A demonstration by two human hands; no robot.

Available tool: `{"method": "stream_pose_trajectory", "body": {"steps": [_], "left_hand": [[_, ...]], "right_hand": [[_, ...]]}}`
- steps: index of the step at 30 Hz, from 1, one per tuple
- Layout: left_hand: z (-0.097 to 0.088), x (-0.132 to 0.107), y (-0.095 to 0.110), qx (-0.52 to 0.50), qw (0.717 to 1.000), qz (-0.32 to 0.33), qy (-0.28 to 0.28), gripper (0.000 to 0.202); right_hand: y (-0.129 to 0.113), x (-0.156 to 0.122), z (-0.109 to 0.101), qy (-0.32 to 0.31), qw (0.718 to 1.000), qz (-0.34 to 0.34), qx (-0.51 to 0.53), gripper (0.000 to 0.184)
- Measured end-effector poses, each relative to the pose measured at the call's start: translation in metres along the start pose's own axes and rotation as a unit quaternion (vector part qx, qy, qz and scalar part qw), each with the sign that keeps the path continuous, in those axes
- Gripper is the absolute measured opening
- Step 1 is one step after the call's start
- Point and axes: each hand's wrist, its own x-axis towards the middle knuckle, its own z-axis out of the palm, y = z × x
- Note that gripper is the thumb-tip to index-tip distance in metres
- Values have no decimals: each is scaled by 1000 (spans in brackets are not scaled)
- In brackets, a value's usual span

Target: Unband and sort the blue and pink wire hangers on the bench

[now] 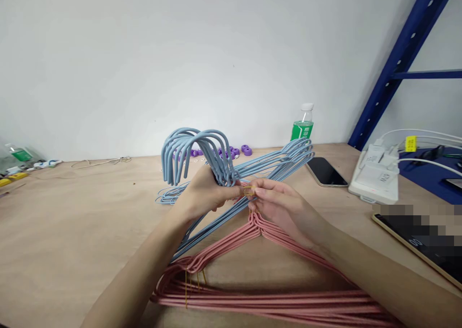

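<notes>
The left hand (205,193) is closed around the necks of a bundle of blue coated wire hangers (274,166), its fingers curled tightly just below the hooks, which rise together in a row of arches. The bundle is held a little above the table, with its long shoulders fanning out to the right and toward the lower left. The right hand (281,207) sits just beside the left, its thumb and fingertips pinched almost together on a yellow rubber band (249,191) at the blue necks, though the fingers hide how the band lies. Directly below the hands, a stack of pink coated wire hangers (260,294) lies flat on a plywood tabletop (72,231), its necks reaching up toward the right hand, and thin yellow strands (186,284) cross its lower left part. Farther off stand a green-labelled plastic bottle (302,124) and scattered purple plastic pieces (231,151) against a white wall (216,53). To the right are a black smartphone (325,171), a white power strip (375,174) with cables, a partly blurred tablet (411,236), and a blue metal shelf upright (400,63)
</notes>
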Motion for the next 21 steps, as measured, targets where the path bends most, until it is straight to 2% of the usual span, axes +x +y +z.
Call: {"method": "stream_pose_trajectory", "body": {"steps": [5, 7, 9, 11, 13, 17, 21], "left_hand": [[1, 4, -3, 28, 998, 16, 49, 8], [0, 5, -4, 25, 998, 16, 61, 6], [-1, 5, -3, 18, 998, 14, 65, 6], [0, 2, 0, 10, 998, 16, 56, 6], [2, 0, 2, 1, 999, 14, 31, 6], [5, -3, 6, -1, 1000, 7, -11, 9], [1, -3, 5, 13, 1000, -5, -7, 17]], "right_hand": [[-1, -5, 2, -22, 995, -94, -8, 18], [-2, -4, 2, -41, 995, -88, -13, 20], [-4, -2, 0, -92, 996, -6, -8, 21], [-7, 1, -3, -153, 982, 107, -14, 18], [-9, 4, -5, -177, 967, 176, -41, 20], [-13, 5, -3, -137, 966, 167, -140, 28], [-25, -7, -8, -78, 959, 115, -247, 49]]}}
